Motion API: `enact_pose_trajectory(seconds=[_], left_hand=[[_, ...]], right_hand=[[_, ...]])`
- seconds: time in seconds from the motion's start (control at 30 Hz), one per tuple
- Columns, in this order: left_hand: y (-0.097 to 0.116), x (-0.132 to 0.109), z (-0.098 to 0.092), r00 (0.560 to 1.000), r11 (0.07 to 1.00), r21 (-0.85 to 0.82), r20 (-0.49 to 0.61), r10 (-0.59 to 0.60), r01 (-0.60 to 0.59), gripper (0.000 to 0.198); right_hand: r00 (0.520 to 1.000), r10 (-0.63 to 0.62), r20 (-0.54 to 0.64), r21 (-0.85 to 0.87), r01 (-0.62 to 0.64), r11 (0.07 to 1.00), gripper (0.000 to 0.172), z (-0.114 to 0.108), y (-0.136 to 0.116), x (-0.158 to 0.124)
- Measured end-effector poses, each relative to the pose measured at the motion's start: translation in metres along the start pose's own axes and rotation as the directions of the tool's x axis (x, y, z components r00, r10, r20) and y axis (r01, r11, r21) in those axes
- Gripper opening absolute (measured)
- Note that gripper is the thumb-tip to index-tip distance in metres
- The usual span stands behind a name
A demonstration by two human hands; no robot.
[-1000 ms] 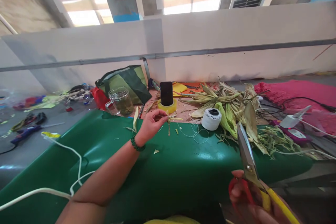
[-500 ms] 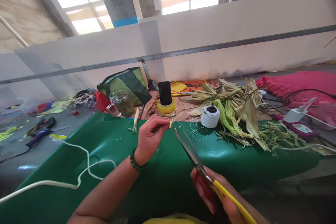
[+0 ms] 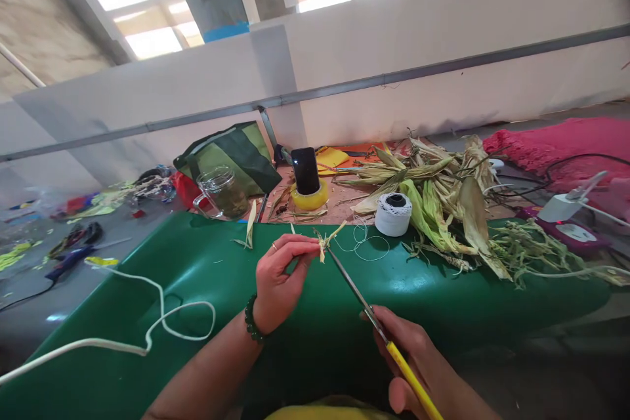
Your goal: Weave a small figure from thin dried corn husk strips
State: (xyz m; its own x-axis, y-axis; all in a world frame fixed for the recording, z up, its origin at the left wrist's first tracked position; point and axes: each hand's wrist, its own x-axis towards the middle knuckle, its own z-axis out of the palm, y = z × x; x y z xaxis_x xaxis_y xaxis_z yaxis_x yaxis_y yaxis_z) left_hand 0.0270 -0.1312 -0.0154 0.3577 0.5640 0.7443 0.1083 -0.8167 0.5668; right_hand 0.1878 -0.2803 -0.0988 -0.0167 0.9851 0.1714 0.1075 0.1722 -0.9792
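My left hand [image 3: 285,269], wearing a dark green bead bracelet, pinches a small bundle of pale corn husk strips [image 3: 323,246] between thumb and fingertips above the green mat. In my right hand [image 3: 406,348] is a pair of scissors [image 3: 361,298] with yellow handles. The blades look nearly closed, and their tips reach the right side of the husk bundle. Whether they cut into it I cannot tell. Just beyond, a white spool of thread [image 3: 393,214] stands upright with a loose thread end trailing toward the bundle.
Dried and green corn husks [image 3: 438,203] lie piled at the right. A phone [image 3: 306,172] leans upright on a roll of yellow tape [image 3: 310,197]. Left of it are a glass mug [image 3: 226,193] and a green bag [image 3: 236,157]. A white cable [image 3: 98,343] crosses the green mat [image 3: 197,256].
The scissors have gone from open blades apart from the husk to nearly closed blades at it. My left hand has turned slightly, and more of the husk strips show.
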Motion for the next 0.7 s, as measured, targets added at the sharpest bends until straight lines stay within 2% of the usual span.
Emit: enact_pose_trajectory(seconds=[0.13,0.23,0.37,0.5,0.7], left_hand=[[-0.001,0.001,0.0,0.995,0.996,0.027,-0.052,0.084,-0.082,0.014],[0.0,0.001,-0.001,0.994,0.996,0.011,-0.067,0.084,-0.083,0.013],[0.006,0.0,0.0,0.994,0.995,0.019,-0.045,0.099,-0.099,0.014],[0.008,0.0,0.0,0.992,0.992,0.024,-0.028,0.123,-0.123,0.014],[0.007,0.003,-0.005,0.981,0.98,0.098,-0.066,0.18,-0.173,0.012]], right_hand=[[0.986,-0.143,-0.091,-0.359,0.101,0.928,0.064,-0.003,-0.015,-0.003],[0.973,-0.203,-0.112,-0.509,0.119,0.852,0.061,-0.005,-0.017,-0.006],[0.949,-0.293,-0.114,-0.6,0.169,0.782,0.061,-0.005,-0.012,-0.007],[0.945,-0.308,-0.107,-0.662,0.163,0.732,0.06,-0.006,-0.012,-0.007],[0.947,-0.307,-0.094,-0.703,0.155,0.694,0.06,-0.007,-0.014,-0.007]])
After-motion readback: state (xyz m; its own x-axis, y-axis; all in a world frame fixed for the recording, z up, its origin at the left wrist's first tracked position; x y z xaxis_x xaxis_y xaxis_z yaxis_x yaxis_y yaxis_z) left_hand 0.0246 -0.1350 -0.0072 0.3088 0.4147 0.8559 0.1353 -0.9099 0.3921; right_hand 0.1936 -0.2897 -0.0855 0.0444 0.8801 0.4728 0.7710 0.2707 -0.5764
